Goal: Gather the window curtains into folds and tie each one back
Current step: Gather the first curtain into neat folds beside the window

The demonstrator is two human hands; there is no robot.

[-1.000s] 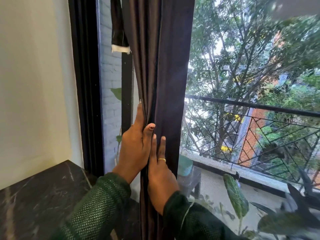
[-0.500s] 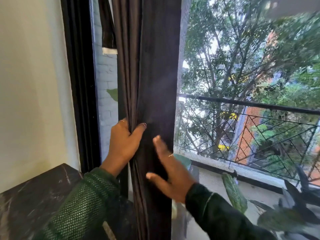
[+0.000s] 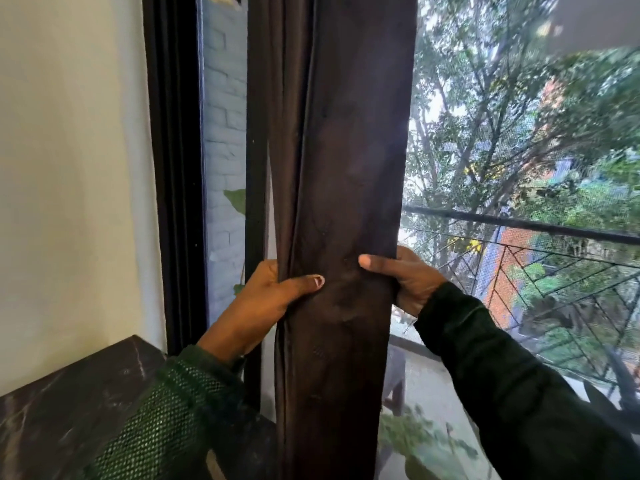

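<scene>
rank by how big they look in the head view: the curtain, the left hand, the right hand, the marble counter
1. curtain
2. marble counter, partly hidden by the sleeve
3. left hand and right hand look about alike; each grips the curtain with fingers hidden behind it, so no ranking

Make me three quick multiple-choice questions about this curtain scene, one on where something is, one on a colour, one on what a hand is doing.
1. Where is the marble counter?
A. lower left of the curtain
B. right of the curtain
C. outside the railing

2. What colour is the curtain?
A. white
B. dark brown
C. bright yellow

3. What is the right hand doing?
A. hanging free
B. pressing on the glass
C. gripping the curtain's right edge

Answers:
1 A, it lies below the left hand.
2 B, the gathered cloth is dark brown.
3 C, its thumb lies across the front with the fingers behind.
</scene>
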